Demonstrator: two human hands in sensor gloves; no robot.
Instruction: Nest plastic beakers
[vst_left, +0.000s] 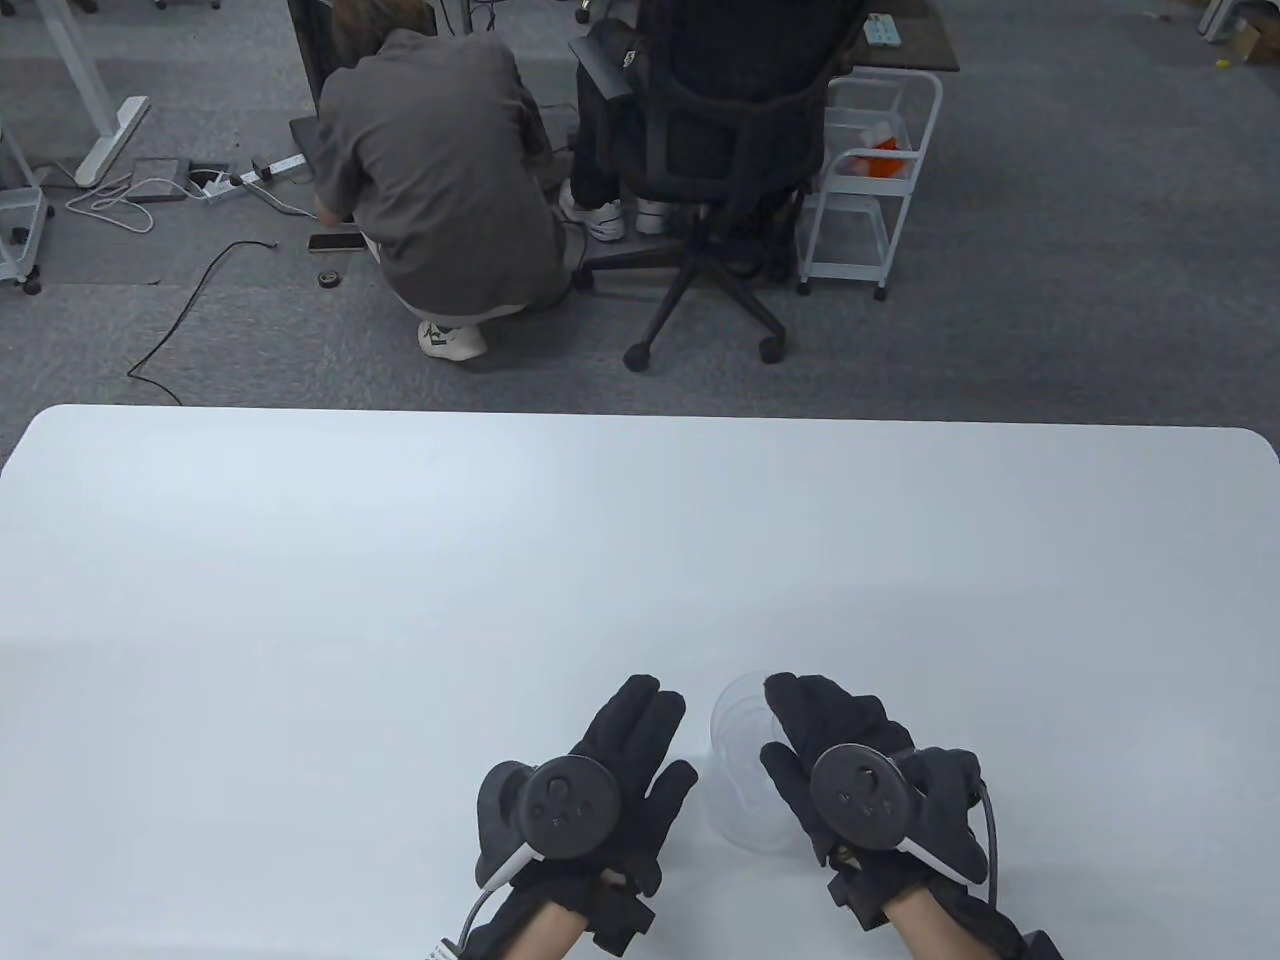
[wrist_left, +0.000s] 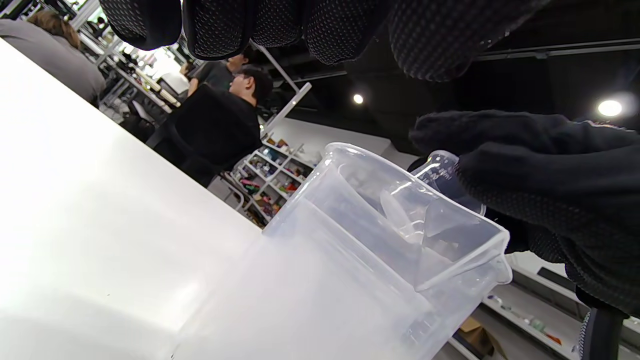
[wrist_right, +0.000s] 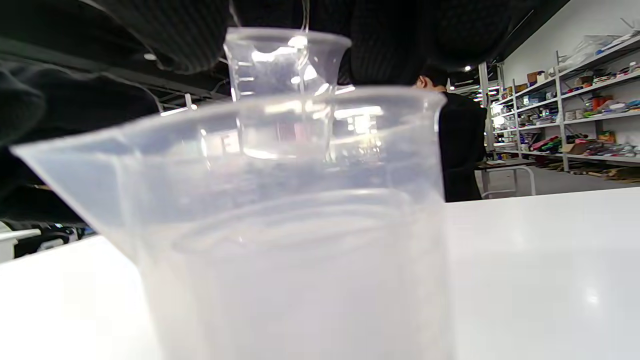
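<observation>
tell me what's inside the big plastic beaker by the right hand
A small clear beaker sits partway into the big beaker, its rim above the big one's rim, under the right hand. Whether another beaker is nested lower down cannot be told; the cloudy wall blurs it.
</observation>
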